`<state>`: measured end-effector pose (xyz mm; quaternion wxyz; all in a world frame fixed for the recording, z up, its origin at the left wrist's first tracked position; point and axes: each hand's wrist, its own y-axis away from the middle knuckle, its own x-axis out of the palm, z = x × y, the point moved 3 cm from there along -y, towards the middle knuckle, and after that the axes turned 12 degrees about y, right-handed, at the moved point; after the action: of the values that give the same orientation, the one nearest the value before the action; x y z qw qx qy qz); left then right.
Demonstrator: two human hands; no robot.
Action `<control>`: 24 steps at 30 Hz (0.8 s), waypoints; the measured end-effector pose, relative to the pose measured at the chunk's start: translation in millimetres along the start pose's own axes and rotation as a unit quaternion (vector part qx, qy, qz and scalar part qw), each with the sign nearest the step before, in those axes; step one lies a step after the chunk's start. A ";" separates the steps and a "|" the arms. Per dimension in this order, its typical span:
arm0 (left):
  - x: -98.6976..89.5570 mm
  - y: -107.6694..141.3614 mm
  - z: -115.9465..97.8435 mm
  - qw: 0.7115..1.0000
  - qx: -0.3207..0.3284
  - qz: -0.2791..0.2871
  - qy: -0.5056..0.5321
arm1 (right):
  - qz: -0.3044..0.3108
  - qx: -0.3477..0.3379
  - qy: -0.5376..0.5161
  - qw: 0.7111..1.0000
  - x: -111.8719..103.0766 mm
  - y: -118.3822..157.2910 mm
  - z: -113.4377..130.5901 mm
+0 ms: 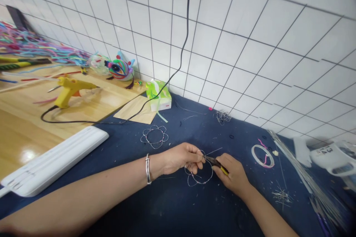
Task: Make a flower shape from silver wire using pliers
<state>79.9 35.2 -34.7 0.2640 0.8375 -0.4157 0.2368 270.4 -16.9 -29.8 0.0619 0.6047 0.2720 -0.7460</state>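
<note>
Between thumb and fingers, my left hand (189,157) pinches a thin wire ring (205,183) that has small wire loops along its left side. A silver bangle circles my left wrist. My right hand (233,174) is wrapped round pliers (223,169) with yellow and black handles. Their dark jaws meet the wire at the top of the ring, right by my left fingertips. From that spot a straight wire end sticks out up and to the right. A finished-looking wire flower (154,136) with several looped petals lies on the dark blue cloth, beyond my left forearm.
A yellow glue gun (68,90) rests on the wooden board at left, its black cord crossing the cloth. A white power strip (55,159), a tissue pack (160,94), tangled wire (223,117), a tape roll (263,156), wire scraps (282,196) and long wires (303,170) lie around.
</note>
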 end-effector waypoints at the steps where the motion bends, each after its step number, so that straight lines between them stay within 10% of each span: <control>1: 0.0 0.2 0.3 1.000 0.000 -0.001 0.003 | -0.001 0.001 0.001 1.000 0.2 0.3 0.1; 24: 4.3 5.5 -6.2 0.997 -0.006 0.043 -0.062 | 0.050 -0.053 -0.094 0.993 -5.1 -6.0 4.8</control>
<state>76.6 33.9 -26.0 0.2325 0.8304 -0.4683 0.1926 265.1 -15.3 -22.5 0.1562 0.5405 0.2733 -0.7802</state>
